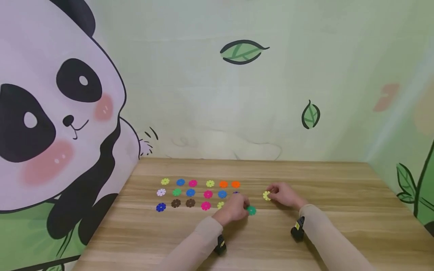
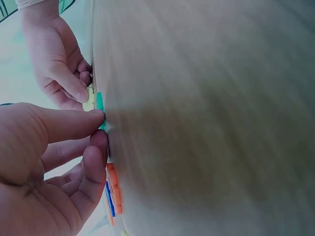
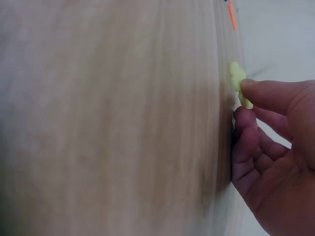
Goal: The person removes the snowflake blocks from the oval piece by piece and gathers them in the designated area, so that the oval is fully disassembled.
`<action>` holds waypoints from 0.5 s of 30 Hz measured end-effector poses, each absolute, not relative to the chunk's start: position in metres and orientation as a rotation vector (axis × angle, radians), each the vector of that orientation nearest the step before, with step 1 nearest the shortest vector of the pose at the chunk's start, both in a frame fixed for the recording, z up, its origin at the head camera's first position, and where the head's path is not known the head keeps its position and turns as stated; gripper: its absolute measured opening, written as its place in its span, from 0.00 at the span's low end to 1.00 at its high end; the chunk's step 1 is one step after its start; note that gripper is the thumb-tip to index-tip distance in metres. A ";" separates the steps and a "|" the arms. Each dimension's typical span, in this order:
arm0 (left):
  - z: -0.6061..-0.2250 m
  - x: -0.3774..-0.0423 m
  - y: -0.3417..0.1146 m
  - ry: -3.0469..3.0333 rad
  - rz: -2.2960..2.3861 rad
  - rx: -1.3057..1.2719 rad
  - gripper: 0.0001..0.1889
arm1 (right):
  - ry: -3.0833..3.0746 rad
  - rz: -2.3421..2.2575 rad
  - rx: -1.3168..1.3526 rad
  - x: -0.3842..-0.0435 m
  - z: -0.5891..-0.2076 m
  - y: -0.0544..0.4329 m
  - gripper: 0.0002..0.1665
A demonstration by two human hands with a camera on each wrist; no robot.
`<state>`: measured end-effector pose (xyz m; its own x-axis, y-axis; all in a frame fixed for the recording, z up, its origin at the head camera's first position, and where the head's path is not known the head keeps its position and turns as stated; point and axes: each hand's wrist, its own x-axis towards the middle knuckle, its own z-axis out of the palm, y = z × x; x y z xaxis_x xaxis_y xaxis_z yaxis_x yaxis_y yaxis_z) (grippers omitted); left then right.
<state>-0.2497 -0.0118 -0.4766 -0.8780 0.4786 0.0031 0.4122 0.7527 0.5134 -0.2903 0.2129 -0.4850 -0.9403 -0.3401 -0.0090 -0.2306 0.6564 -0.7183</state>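
Flower-shaped plastic discs with notched rims lie on the table. In the head view my left hand [image 1: 234,209] pinches a green disc [image 1: 252,210] by its left edge. Between the thumb and fingers of my right hand [image 1: 284,194] is a pale yellow disc [image 1: 266,195], farther back and to the right. The left wrist view shows the left thumb against the green disc [image 2: 100,101], with the right hand [image 2: 56,66] beyond. In the right wrist view the yellow disc [image 3: 237,74] stands tilted at the thumb tip. The left hand partly covers a dark blue disc [image 1: 236,193] and another yellow disc [image 1: 220,205].
Left of the hands, several more discs sit in three rows, among them an orange disc [image 1: 235,184], a pink disc [image 1: 205,206], a brown disc [image 1: 176,203] and a white disc [image 1: 161,192]. The wooden table [image 1: 322,177] meets a wall [image 1: 190,94] painted with a panda and leaves.
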 end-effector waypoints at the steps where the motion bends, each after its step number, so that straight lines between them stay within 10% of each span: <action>1: -0.477 -0.250 -0.012 2.820 0.781 0.719 0.09 | 2.733 -1.150 -0.460 -0.290 -0.485 0.212 0.09; 15: -0.479 -0.250 -0.016 2.783 0.820 0.687 0.09 | 2.741 -1.125 -0.471 -0.291 -0.486 0.210 0.09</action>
